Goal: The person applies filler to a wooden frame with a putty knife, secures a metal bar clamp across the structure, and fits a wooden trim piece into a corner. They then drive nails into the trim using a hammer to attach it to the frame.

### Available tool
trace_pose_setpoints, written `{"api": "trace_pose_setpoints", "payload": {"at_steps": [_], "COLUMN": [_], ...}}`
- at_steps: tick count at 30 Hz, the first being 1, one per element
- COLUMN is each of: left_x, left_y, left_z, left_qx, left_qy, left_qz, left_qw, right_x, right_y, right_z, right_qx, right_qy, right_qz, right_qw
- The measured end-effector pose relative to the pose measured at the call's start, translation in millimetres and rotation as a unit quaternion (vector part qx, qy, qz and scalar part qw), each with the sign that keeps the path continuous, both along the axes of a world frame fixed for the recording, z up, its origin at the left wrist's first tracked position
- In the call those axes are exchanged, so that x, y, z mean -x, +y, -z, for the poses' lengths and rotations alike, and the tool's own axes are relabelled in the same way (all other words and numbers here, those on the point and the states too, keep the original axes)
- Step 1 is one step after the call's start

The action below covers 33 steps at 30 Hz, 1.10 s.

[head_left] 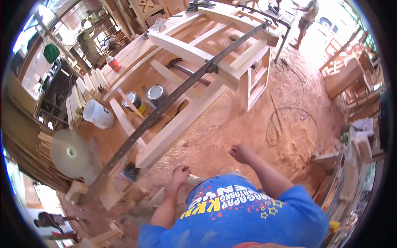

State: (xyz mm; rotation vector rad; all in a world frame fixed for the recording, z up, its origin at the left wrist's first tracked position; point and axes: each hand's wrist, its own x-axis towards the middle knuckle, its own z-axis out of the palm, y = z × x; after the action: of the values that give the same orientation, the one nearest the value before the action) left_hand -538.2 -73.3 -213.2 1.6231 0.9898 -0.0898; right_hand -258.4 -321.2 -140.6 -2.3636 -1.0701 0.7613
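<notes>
We wear a bright blue T-shirt point(244, 225) with short sleeves; the left sleeve point(152, 234) and the right sleeve point(305, 204) are the same blue. Across our chest runs a print of big yellow letters point(213, 205), a K among them, beside white letters point(210, 194) that we can read only in part. Small reddish splotches dot the lettering, and yellow star outlines point(271, 211) sit toward our right side. A coral strip point(250, 244) shows near the neck. Our left grip point(180, 175) and right grip point(243, 154) are bare hands.

head camera | worn high, facing forward and down | shirt point(248, 215) close below | wooden frame point(206, 104) farther ahead
</notes>
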Motion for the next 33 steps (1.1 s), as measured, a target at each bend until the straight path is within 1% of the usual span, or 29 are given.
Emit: {"api": "trace_pose_setpoints", "payload": {"at_steps": [2,3,4,5,6,7,8,10,11,13,14,16,18,19,20,21,22,23,24,26,28,30,31,32,33], "left_x": [-59.8,-91.4,-124.3,-156.3,-186.5,-211.6,-233.7,-265.4,-278.1,-299.3,-306.8,-321.7,-338.3,-345.1,-355.8,-365.0,-373.6,-385.5,-397.7,-413.5,-428.2,-450.7,-451.9,-455.1,-455.9], "left_y": [-19.1,-35.0,-47.4,-53.7,-67.7,-74.0,-77.2,-68.9,-66.7,-52.8,-47.2,-34.5,-21.2,-12.7,-1.3,3.8,4.1,9.6,14.8,13.9,14.3,18.4,19.3,22.0,28.0], "left_z": [-6.6,-15.5,-23.4,-30.8,-55.8,-82.0,-97.7,-131.6,-144.8,-167.6,-181.0,-199.3,-188.6,-188.2,-172.7,-180.2,-186.6,-192.5,-196.5,-210.5,-213.3,-212.3,-210.9,-190.2,-173.5], "left_qx": [-0.139,-0.071,-0.019,0.021,0.03,0.019,0.039,0.037,0.064,0.114,0.122,0.15,0.159,0.176,0.17,0.151,0.162,0.163,0.164,0.149,0.132,0.11,0.088,0.09,0.072], "left_qy": [-0.037,-0.072,-0.131,-0.199,-0.248,-0.23,-0.267,-0.272,-0.3,-0.353,-0.347,-0.333,-0.411,-0.416,-0.421,-0.434,-0.42,-0.414,-0.416,-0.411,-0.403,-0.413,-0.416,-0.456,-0.494], "left_qz": [0.082,0.026,0.018,0.0,-0.033,-0.024,-0.036,-0.015,-0.045,-0.094,-0.145,-0.212,-0.274,-0.301,-0.332,-0.339,-0.37,-0.405,-0.438,-0.492,-0.539,-0.577,-0.606,-0.548,-0.499], "left_qw": [0.986,0.995,0.991,0.98,0.968,0.973,0.962,0.962,0.951,0.924,0.919,0.906,0.855,0.84,0.827,0.821,0.813,0.799,0.78,0.752,0.727,0.696,0.672,0.696,0.708], "right_x": [-21.4,-26.9,-35.7,-45.4,-54.5,-60.5,-70.6,-97.7,-111.6,-166.1,-196.9,-259.1,-291.2,-312.9,-332.8,-348.7,-363.0,-382.5,-407.7,-444.3,-482.6,-534.5,-553.5,-583.8,-616.2], "right_y": [-71.7,-102.4,-128.2,-152.9,-171.0,-182.9,-189.2,-176.9,-175.1,-165.4,-162.2,-151.3,-126.1,-119.3,-114.0,-101.3,-91.7,-84.3,-69.6,-36.1,4.9,43.4,68.9,85.8,102.4], "right_z": [4.8,8.5,3.4,20.3,20.9,25.2,23.9,3.5,0.6,14.0,20.4,11.3,-29.7,-46.0,-62.5,-85.5,-107.0,-121.3,-135.1,-159.2,-183.7,-204.6,-203.5,-194.1,-185.4], "right_qx": [-0.003,-0.004,0.0,0.004,0.028,0.008,-0.003,-0.026,-0.038,-0.12,-0.164,-0.148,-0.217,-0.214,-0.21,-0.222,-0.231,-0.216,-0.209,-0.279,-0.335,-0.359,-0.377,-0.389,-0.361], "right_qy": [0.003,0.017,0.022,0.033,-0.034,-0.005,0.025,0.037,0.045,0.035,0.03,-0.068,-0.099,-0.104,-0.106,-0.121,-0.134,-0.146,-0.159,-0.228,-0.255,-0.338,-0.366,-0.331,-0.357], "right_qz": [0.095,0.132,0.147,0.166,0.13,0.16,0.197,0.194,0.201,0.196,0.204,0.187,0.245,0.264,0.281,0.295,0.302,0.308,0.307,0.266,0.194,0.115,0.064,0.037,0.016], "right_qw": [0.996,0.991,0.989,0.986,0.99,0.987,0.98,0.98,0.978,0.973,0.965,0.969,0.94,0.935,0.93,0.922,0.915,0.915,0.915,0.894,0.886,0.862,0.848,0.859,0.861]}}
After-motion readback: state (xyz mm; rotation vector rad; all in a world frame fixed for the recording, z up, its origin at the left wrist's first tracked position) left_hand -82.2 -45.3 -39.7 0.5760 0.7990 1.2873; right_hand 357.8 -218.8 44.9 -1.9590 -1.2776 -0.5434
